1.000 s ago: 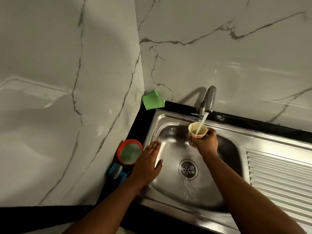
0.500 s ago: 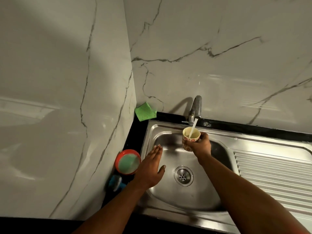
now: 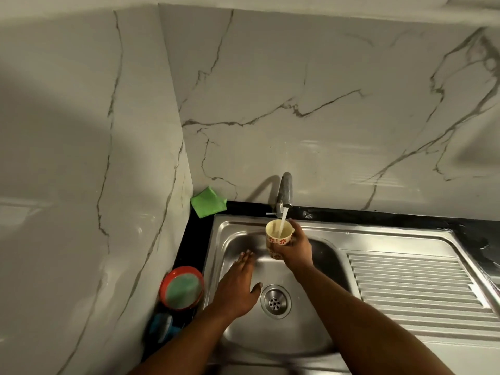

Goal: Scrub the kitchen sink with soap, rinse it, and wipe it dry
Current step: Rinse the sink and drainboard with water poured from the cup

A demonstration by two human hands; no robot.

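A patterned cup (image 3: 275, 242) is gripped by the right hand (image 3: 296, 251) under the running tap (image 3: 285, 193); the left hand (image 3: 238, 288) is held flat, fingers (image 3: 244, 259) straight, in the sink (image 3: 378, 236).

Counter: black stone (image 3: 378, 216), with the sink (image 3: 378, 234) set into it.
Back corner: green cloth (image 3: 208, 202).
Left strip: red tub (image 3: 181, 290), blurred blue object (image 3: 162, 324).

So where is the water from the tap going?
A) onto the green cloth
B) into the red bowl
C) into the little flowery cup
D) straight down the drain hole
C: the water runs from the tap straight into the cup, which the right hand holds right under the spout.
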